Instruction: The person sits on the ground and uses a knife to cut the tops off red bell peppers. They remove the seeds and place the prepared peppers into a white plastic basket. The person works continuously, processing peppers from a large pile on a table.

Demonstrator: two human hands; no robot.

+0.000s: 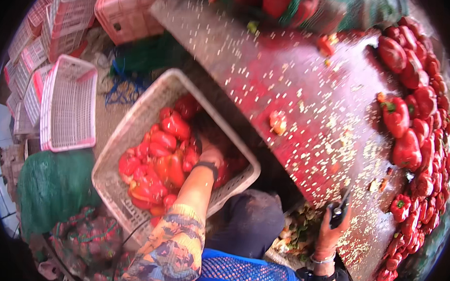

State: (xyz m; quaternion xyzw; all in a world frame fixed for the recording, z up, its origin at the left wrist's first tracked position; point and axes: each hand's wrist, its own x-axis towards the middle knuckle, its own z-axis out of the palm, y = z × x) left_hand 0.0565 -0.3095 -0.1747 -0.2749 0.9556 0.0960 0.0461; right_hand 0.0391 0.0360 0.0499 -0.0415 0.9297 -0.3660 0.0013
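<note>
My left hand (211,151) reaches down into a plastic crate (114,142), beside a pile of red bell peppers (159,156); its fingers are in shadow, so what they touch is hidden. At the near edge of a stained, seed-strewn table (285,155), my right hand (333,226) is closed on a dark-handled knife (337,213), its blurred blade pointing away from me over the tabletop. Many red bell peppers (407,150) are heaped along the table's right side. A cut pepper scrap (278,122) lies near the table's left edge.
Stacked plastic baskets (69,14) and a pink-white basket (72,105) stand at the left, with a pink crate (128,13) behind. Green netting (361,14) with peppers lies at the table's far end. Pepper trimmings (298,228) are below the table edge. A green cover (54,189) is at lower left.
</note>
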